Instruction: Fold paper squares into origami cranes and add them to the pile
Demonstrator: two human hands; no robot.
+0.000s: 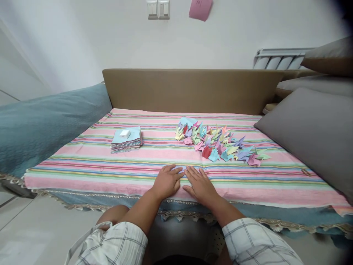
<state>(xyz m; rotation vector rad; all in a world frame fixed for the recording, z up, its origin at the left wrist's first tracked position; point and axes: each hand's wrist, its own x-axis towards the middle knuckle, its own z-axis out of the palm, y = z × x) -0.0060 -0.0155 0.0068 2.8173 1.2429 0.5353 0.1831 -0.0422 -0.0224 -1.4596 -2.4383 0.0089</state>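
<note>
My left hand (pixel 168 182) lies flat on the striped cloth (pixel 91 165) near the front edge of the sofa seat, fingers apart. Beside it my right hand (pixel 200 184) rests palm down on the same cloth, its fingers stretched out toward the left hand's fingertips. Neither hand holds anything. Beyond the right hand, many folded paper cranes (pixel 213 154) in several colours stand in a crowded patch. A stack of coloured paper squares (pixel 126 144) sits farther off to the left, with a small white block (pixel 125 133) on its top sheet.
A light blue paper (pixel 188 121) lies behind the cranes. Grey cushions (pixel 311 136) pile up at the right, and a blue-covered armrest (pixel 55 117) bounds the left. The brown backrest (pixel 187 90) stands along the wall. A small brown item (pixel 306 172) lies by the cushion.
</note>
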